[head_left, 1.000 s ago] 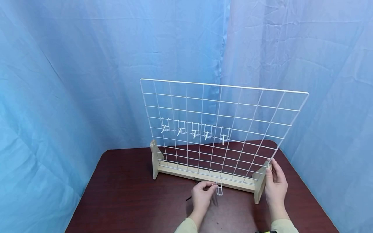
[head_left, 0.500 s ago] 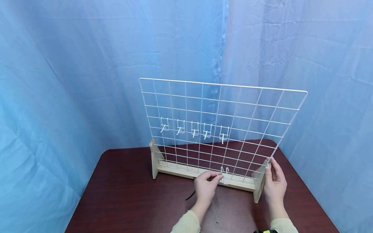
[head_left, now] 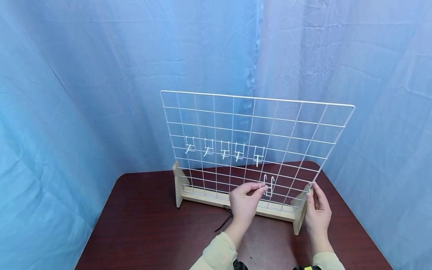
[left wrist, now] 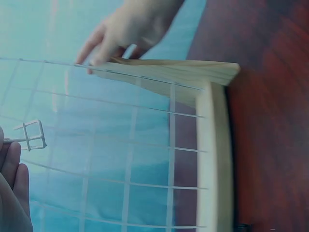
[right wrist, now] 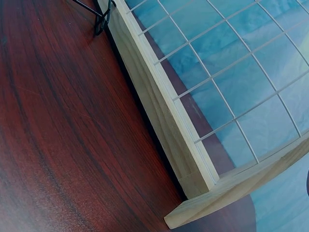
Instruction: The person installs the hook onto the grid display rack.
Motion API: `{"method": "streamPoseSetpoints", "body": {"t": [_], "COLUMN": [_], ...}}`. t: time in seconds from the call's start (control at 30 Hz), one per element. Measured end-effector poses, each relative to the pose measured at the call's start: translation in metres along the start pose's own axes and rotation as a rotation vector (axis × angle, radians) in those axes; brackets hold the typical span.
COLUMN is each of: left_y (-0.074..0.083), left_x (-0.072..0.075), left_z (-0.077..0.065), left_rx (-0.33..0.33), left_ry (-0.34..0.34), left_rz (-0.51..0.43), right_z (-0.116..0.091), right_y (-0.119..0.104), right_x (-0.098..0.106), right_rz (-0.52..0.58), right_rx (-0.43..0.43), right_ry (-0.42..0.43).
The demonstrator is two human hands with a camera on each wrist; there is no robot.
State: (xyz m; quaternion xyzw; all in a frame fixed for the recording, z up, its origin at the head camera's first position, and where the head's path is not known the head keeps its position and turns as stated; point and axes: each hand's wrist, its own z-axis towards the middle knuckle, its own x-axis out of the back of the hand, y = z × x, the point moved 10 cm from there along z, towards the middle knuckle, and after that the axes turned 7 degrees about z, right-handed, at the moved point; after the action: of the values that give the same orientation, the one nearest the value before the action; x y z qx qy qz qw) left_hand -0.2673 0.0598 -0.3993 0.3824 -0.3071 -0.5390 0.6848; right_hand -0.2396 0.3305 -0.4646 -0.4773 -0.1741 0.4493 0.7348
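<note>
My left hand (head_left: 245, 204) pinches a white wire hook (head_left: 269, 190) between thumb and fingertips by its prong. The two bent tops of the hook point up, and it overlaps the lower right part of a white wire grid rack (head_left: 258, 99). In the left wrist view, the hook's rectangular frame (left wrist: 42, 133) sticks out past the fingers. My right hand (head_left: 318, 215) grips the rack's right edge, at the top of the wooden end support (head_left: 301, 210). Several white hooks (head_left: 225, 150) hang in a row on the grid, left of and above the held one.
The rack's wooden base bar (head_left: 209, 198) joins it to a left end support (head_left: 179, 185) on the dark red table (head_left: 141, 225). A black wire hook (right wrist: 100, 21) lies by the base bar, partly behind my left arm in the head view. Blue curtains (head_left: 118, 75) surround the table.
My left hand has carried the white hook up and to the right, from in front of the base bar to over the lower grid. The right hand keeps its grip at the right edge.
</note>
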Motion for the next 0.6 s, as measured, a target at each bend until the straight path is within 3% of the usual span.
{"method": "streamPoseSetpoints", "body": {"t": [0.2, 0.6], "left_y": [0.035, 0.062], "left_x": [-0.002, -0.006], "left_z": [0.013, 0.031], "left_rx": [-0.140, -0.197], "left_ry": [0.035, 0.097], "left_rz": [0.031, 0.114], "right_z": [0.000, 0.001], "right_y": [0.000, 0.001], "right_x": [0.000, 0.001], "right_rz": [-0.006, 0.030], "right_rx": [-0.011, 0.005], "right_ry": [0.003, 0.006]}}
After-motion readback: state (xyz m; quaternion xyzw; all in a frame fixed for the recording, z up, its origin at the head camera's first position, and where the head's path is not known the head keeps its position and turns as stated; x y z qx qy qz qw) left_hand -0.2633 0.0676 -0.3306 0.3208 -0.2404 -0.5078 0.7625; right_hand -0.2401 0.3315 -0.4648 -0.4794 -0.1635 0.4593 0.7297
